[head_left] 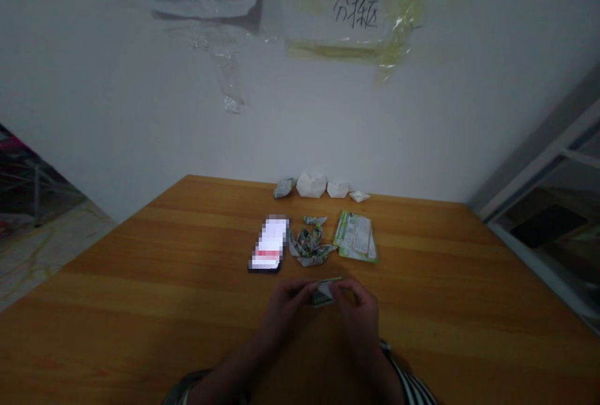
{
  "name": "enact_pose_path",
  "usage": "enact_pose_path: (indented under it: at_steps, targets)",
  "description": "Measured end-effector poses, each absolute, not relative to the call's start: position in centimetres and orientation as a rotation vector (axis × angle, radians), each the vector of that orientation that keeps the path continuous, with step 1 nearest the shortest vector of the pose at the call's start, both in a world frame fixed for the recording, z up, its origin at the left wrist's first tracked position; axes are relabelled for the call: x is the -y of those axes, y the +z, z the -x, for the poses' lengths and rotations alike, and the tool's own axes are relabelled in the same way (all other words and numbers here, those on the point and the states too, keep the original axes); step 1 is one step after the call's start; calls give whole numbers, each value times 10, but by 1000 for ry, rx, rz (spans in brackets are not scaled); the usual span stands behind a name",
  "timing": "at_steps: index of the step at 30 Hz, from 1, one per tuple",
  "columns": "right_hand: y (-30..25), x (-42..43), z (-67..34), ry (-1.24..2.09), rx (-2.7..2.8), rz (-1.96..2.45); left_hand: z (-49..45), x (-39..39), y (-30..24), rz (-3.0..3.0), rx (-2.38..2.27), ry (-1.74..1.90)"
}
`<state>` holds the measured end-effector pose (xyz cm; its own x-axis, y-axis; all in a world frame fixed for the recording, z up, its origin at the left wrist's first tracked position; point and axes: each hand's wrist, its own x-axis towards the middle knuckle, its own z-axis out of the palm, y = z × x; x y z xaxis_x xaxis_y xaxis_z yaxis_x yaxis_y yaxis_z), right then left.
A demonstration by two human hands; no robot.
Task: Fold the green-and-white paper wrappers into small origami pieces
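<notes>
Between my two hands is a small folded piece of printed paper (323, 293), pale on its upper face with green along the edges. My left hand (287, 304) pinches its left end. The fingers and thumb of my right hand (360, 308) grip its right side. Just beyond lie several folded printed-paper pieces (310, 244) in a loose cluster. A lit phone (270, 244) rests to their left, its screen blurred out. On their right is a flat stack of green-and-white printed sheets (356, 236).
Along the wall at the back of the wooden table (187, 242) stand a folded printed-paper shape (284, 188) and several white folded-paper shapes (311, 185). Taped papers (347, 17) hang on the wall. A shelf with a dark flat object (548, 225) is at the right.
</notes>
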<state>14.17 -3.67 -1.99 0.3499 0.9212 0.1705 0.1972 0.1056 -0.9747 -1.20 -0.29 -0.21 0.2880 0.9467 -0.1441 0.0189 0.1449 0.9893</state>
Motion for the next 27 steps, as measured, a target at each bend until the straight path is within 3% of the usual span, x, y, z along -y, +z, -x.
enact_pose_path:
  at_steps: [8,27]
  targets:
    - [-17,39,-138,726,1112,1378,9,9,1,-1087,-1039,961]
    - [-12,40,-140,771,1142,1387,17,4,-3,-1385,-1127,912]
